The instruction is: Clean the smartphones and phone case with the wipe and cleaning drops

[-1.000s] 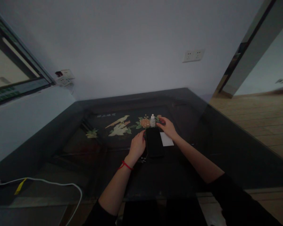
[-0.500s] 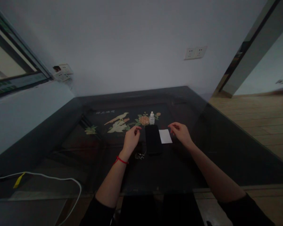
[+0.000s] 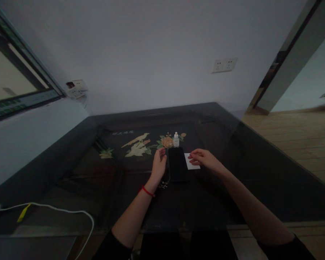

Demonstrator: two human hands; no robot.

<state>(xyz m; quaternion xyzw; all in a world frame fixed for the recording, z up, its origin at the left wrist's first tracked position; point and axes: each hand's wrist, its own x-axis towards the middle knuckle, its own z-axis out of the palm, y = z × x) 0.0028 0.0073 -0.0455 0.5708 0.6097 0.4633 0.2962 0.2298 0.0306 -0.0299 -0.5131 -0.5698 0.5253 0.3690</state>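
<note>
A black, phone-like slab [image 3: 178, 166] lies flat on the dark table. Just left of it, my left hand [image 3: 159, 164] holds nothing, its fingers loosely curved and apart. My right hand [image 3: 204, 159] hovers over or touches a small white card [image 3: 194, 167] right of the slab; its fingers are loosely bent and apart, and contact cannot be made out. Part of the card is hidden beneath those fingers. Behind the slab stands a small clear bottle [image 3: 176, 141] with a white cap. A small silvery chain-like item [image 3: 163, 185] lies beside my left wrist.
The dark glossy table [image 3: 213, 202] bears a bird-and-flower picture [image 3: 138, 146]. A white cable [image 3: 62, 210] with a yellow tag [image 3: 23, 213] runs across the front left corner. Wall sockets [image 3: 224, 65] are beyond the table.
My right hand has moved left, over the white card. My left hand has come closer to the black slab and turned more upright. The view has shifted slightly.
</note>
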